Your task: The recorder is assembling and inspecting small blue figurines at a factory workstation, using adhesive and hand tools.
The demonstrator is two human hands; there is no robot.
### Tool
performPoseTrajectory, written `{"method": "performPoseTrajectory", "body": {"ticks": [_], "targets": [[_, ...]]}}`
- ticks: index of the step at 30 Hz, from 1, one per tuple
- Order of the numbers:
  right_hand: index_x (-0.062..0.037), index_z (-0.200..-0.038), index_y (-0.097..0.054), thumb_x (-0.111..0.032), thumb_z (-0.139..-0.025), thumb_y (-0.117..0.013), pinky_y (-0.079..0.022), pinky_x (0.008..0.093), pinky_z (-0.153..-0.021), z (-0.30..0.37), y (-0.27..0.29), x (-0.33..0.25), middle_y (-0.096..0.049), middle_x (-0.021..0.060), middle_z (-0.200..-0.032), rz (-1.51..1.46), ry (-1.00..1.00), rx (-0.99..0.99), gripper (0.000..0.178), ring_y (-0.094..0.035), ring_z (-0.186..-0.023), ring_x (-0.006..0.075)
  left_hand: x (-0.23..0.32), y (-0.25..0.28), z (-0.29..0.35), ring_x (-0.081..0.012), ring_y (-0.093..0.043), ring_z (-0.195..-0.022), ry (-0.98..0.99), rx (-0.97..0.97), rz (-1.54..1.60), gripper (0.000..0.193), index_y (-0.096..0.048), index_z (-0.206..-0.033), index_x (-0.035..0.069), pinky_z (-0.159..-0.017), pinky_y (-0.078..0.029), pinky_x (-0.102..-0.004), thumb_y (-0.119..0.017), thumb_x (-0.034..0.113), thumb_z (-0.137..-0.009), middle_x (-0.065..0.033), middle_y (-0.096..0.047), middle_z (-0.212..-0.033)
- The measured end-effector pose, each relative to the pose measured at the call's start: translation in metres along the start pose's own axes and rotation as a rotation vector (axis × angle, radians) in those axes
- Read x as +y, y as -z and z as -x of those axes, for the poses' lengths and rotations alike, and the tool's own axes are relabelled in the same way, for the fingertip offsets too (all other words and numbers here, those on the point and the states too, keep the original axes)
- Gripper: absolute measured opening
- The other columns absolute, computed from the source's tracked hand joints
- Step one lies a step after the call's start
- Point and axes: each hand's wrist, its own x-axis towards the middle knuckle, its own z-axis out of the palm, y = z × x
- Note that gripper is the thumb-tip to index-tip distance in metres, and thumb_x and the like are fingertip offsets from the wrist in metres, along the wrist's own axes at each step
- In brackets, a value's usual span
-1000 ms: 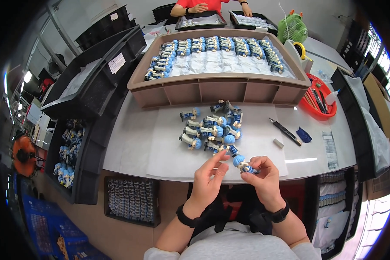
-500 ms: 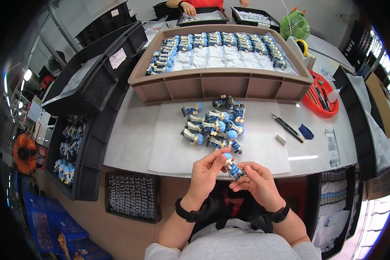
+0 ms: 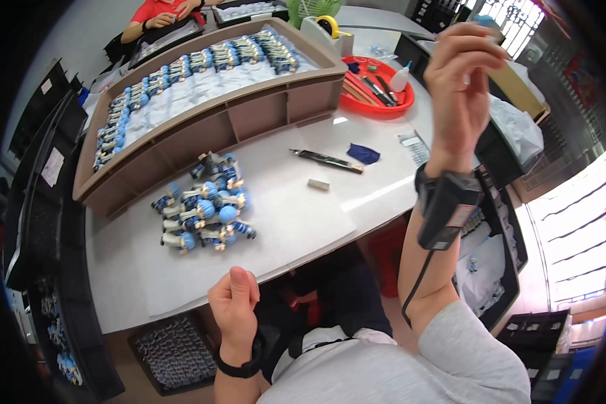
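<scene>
My right hand (image 3: pixel 461 77) is raised high at the right, its fingers bent together. At its fingertips shows the blue top of a small figurine (image 3: pixel 488 24); the rest of it is hidden or blurred. My left hand (image 3: pixel 234 296) is held in a loose fist, thumb on top, just off the table's near edge, and nothing shows in it. Beyond it, a heap of blue-haired figurines (image 3: pixel 202 210) in blue and white lies on a white sheet (image 3: pixel 296 232). To the right of the heap are a black pen-like knife (image 3: pixel 326 160), a small grey block (image 3: pixel 318 184) and a dark blue scrap (image 3: pixel 363 153).
A brown crate (image 3: pixel 195 145) with rows of figurines stands behind the heap. Right of it are a red basket (image 3: pixel 377 111) of tools and a tape dispenser (image 3: pixel 330 30). Black crates (image 3: pixel 47 195) flank the table. Across the table sits a person in red (image 3: pixel 158 13).
My hands have parted. The right has swung up and far right with the figurine; the left has closed into a fist. The view has turned to the right.
</scene>
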Motion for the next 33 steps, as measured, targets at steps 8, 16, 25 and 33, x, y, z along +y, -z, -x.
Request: {"method": "performPoseTrajectory", "body": {"ticks": [8, 16, 25, 33], "targets": [[0.0018, -0.082, -0.059, -0.009, -0.083, -0.053, -0.053, 0.0338, -0.054, 0.037, -0.120, 0.007, -0.060, 0.0160, -0.078, 0.019, -0.300, -0.396, 0.012, -0.059, -0.060, 0.0249, 0.000, -0.059, -0.001, -0.0225, -0.056, -0.067, -0.285, -0.545, -0.263, 0.022, -0.054, -0.096, 0.001, -0.061, -0.046, -0.0293, -0.052, -0.010, -0.077, -0.0108, -0.055, -0.077], [0.0021, -0.083, -0.059, -0.009, -0.082, -0.053, -0.052, 0.0330, -0.056, 0.067, -0.106, 0.019, -0.060, 0.0157, -0.080, 0.474, -0.666, -0.181, 0.013, -0.059, -0.064, 0.0250, 0.000, -0.090, -0.013, -0.0294, -0.053, -0.095, -0.520, -0.701, -0.303, 0.049, -0.053, -0.113, 0.005, -0.073, -0.049, -0.0318, -0.052, -0.017, -0.069, -0.0164, -0.048, -0.113], [0.0025, -0.084, -0.059, -0.009, -0.081, -0.053, -0.051, 0.0318, -0.060, 0.083, -0.081, 0.038, -0.060, 0.0152, -0.082, 1.050, -1.148, 0.078, 0.013, -0.059, -0.068, 0.0252, 0.006, -0.105, -0.015, -0.0264, -0.050, -0.104, -0.515, -0.786, -0.154, 0.065, -0.039, -0.130, 0.008, -0.083, -0.044, -0.0326, -0.048, -0.014, -0.070, -0.0174, -0.040, -0.128], [0.0029, -0.085, -0.059, -0.009, -0.080, -0.053, -0.050, 0.0309, -0.062, 0.087, -0.056, 0.057, -0.060, 0.0148, -0.084, 1.562, -1.565, 0.308, 0.014, -0.059, -0.071, 0.0253, -0.001, -0.097, -0.017, -0.0275, -0.048, -0.108, -0.483, -0.719, -0.082, 0.061, -0.036, -0.128, 0.004, -0.088, -0.042, -0.0328, -0.048, -0.011, -0.071, -0.0180, -0.040, -0.128]]}}
